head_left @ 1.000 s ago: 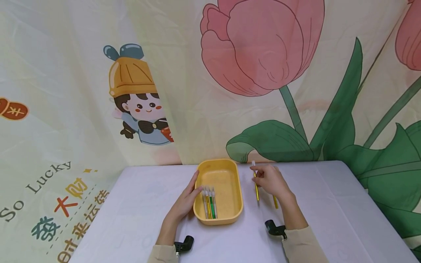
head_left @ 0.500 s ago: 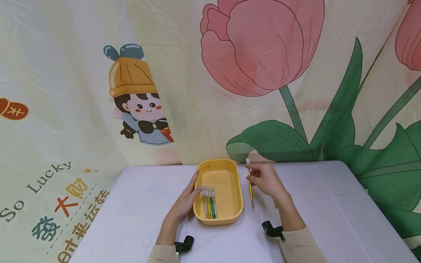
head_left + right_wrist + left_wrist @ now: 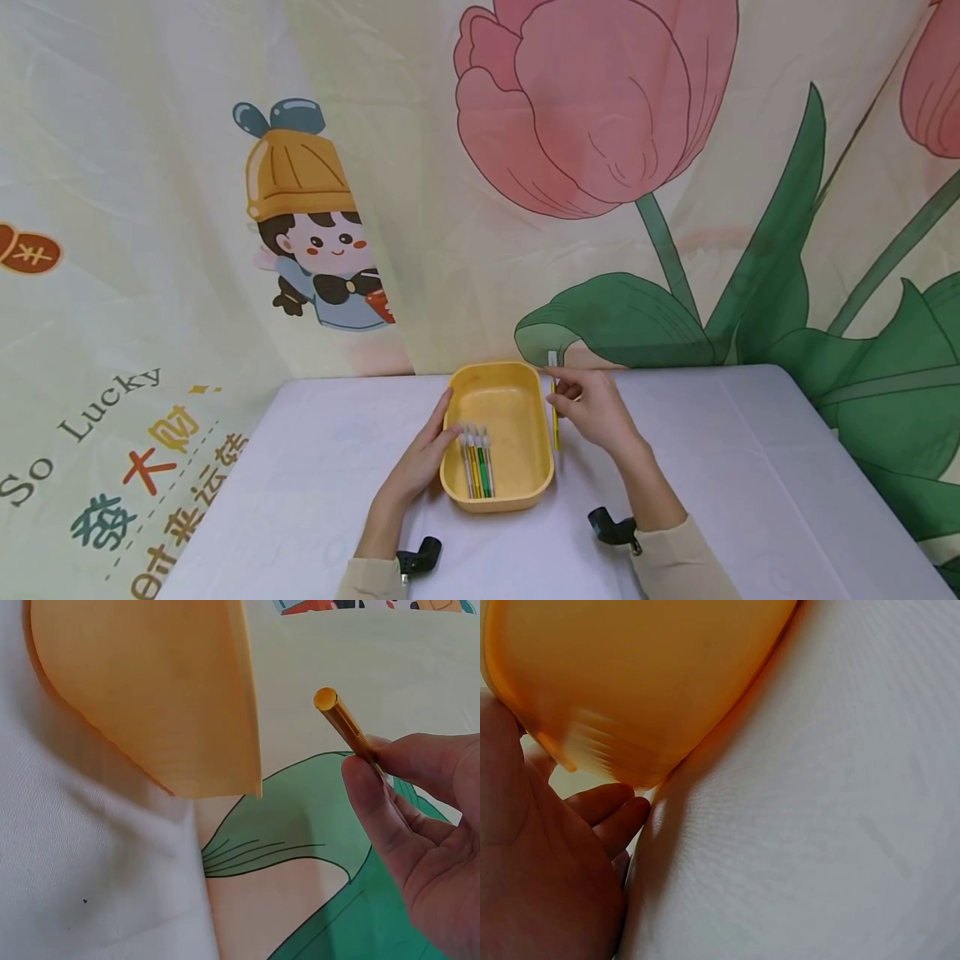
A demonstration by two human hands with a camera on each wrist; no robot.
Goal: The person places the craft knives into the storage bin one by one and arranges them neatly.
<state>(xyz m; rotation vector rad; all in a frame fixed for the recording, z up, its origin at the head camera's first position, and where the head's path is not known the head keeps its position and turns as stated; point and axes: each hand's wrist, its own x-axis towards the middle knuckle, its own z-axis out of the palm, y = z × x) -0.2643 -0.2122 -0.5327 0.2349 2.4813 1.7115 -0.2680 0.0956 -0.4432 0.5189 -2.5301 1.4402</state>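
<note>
My left hand (image 3: pixel 420 462) grips the left side of a yellow plastic tray (image 3: pixel 517 433), thumb over the rim and fingers along its outer wall. In the left wrist view, fingers touch the tray's outside (image 3: pixel 667 667). Several slim craft knives (image 3: pixel 477 467) with silver, gold and green barrels and clear caps lie side by side in the tray's lower left. My right hand (image 3: pixel 597 408) pinches a gold craft knife (image 3: pixel 346 724) between thumb and fingers, clear cap pointing away. This knife is held upright, just outside the tray's right wall.
A white cloth (image 3: pixel 720 467) covers the table. Behind its far edge hangs a printed backdrop (image 3: pixel 435 250) with tulips and a cartoon figure. A black wrist camera (image 3: pixel 611 527) sits by the right forearm, another camera (image 3: pixel 422 556) by the left.
My right hand has moved left with the gold craft knife, up to the tray's right side. A second gold piece on the table is now hidden behind the right wrist. My left hand stays put.
</note>
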